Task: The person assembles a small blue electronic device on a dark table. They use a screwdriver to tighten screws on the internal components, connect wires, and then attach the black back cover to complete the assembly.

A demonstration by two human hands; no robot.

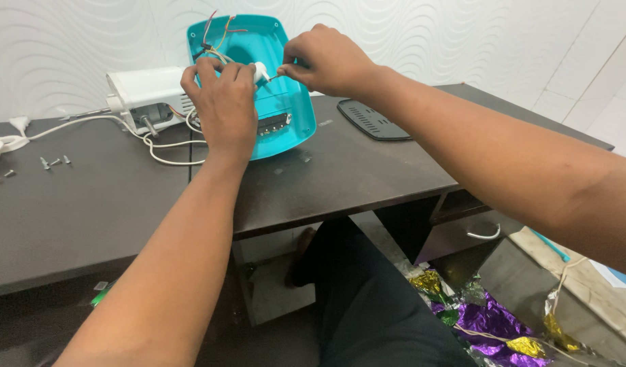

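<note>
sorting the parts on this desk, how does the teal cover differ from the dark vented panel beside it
The teal cover is bright turquoise; the dark vented panel is near black. The teal cover is clearly larger and is tilted up off the desk, with coloured wires at its top edge, while the dark vented panel lies flat and bare. The left hand and right hand work at the teal cover; the dark vented panel lies untouched. Both look like rounded plastic housing pieces.

Both bare forearms extend forward and converge, the left hand [221, 102] back-up with fingers curled closed in a grip, the right hand [324, 60] just beside it, wrist bent, thumb and forefinger pinched together toward the left fingertips.
</note>
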